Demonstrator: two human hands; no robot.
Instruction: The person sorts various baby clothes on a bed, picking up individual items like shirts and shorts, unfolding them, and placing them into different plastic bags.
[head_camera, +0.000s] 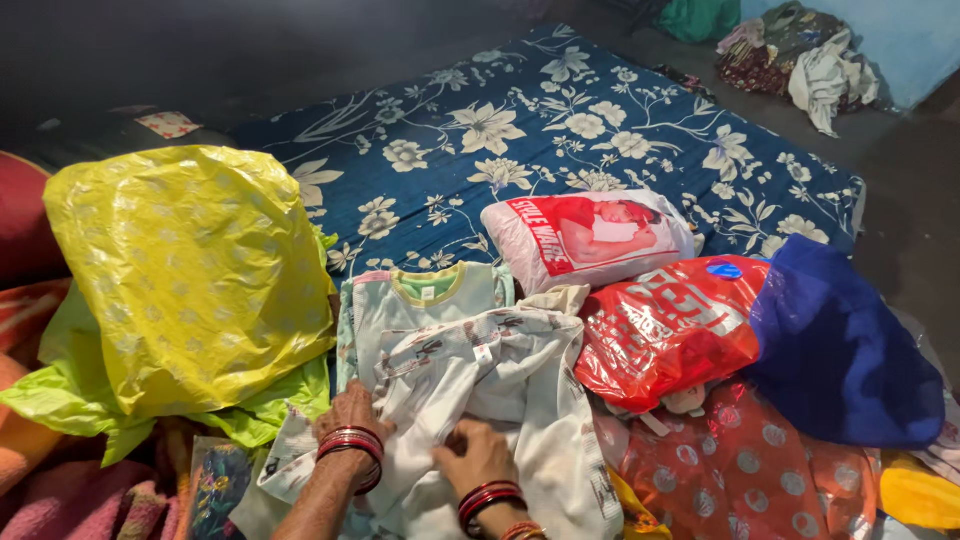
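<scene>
White printed garment is the landmark to watch, spread in the foreground with its long axis running away from the person toward the floral mattress. Far to its left bulges a yellow plastic bag, sitting on a green bag that pokes out underneath. Closer in, at the garment's lower left edge, the left hand lies flat, fingers together and pressed on the cloth, red bangles at the wrist; it clamps nothing that I can make out. Just right of it the right hand rests on the same garment, fingers curled down into the fabric, though whether it pinches a fold I cannot tell. Both hands sit at the near end, so the cloth stretches up and away from them, the right hand nearer its middle. Behind the garment peeks a pale top with a green neckline. To its right lie a white packet, a red bag, then a blue bag. All rests on a blue floral mattress on a dim floor, a clothes heap by the far wall.
</scene>
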